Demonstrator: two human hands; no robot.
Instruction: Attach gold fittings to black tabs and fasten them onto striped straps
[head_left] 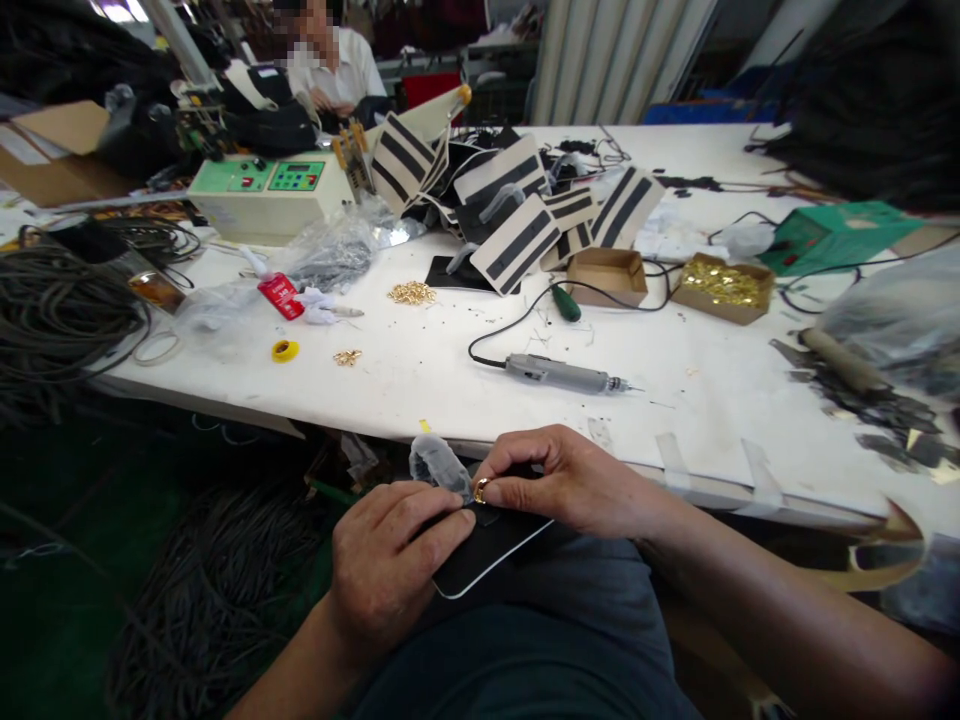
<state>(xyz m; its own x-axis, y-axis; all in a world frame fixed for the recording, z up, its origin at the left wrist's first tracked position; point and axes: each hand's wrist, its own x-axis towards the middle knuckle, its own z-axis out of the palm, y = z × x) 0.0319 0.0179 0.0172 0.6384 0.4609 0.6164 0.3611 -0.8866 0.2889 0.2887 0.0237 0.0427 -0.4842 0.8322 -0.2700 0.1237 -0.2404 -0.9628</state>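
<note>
A black panel with a white edge (491, 550) lies across my lap. On it rests a looped piece wrapped in clear plastic (439, 460), which seems to be a handle. My left hand (397, 550) presses on the panel and pinches the base of the wrapped loop, fingers bent over it. Between thumb and forefinger my right hand (559, 480) holds a small gold metal fitting (481, 490) against the base of that loop. How the fitting sits on the loop is hidden by the fingertips.
On the white table (397, 380) lie a grey electric screwdriver (559, 373), a green-handled tool (565, 303), gold-part piles (411, 292), yellow tape (285, 350) and a red bottle (281, 295). Behind are striped panels (517, 245), cardboard boxes (606, 278), a control machine (262, 195) and a seated person (341, 70).
</note>
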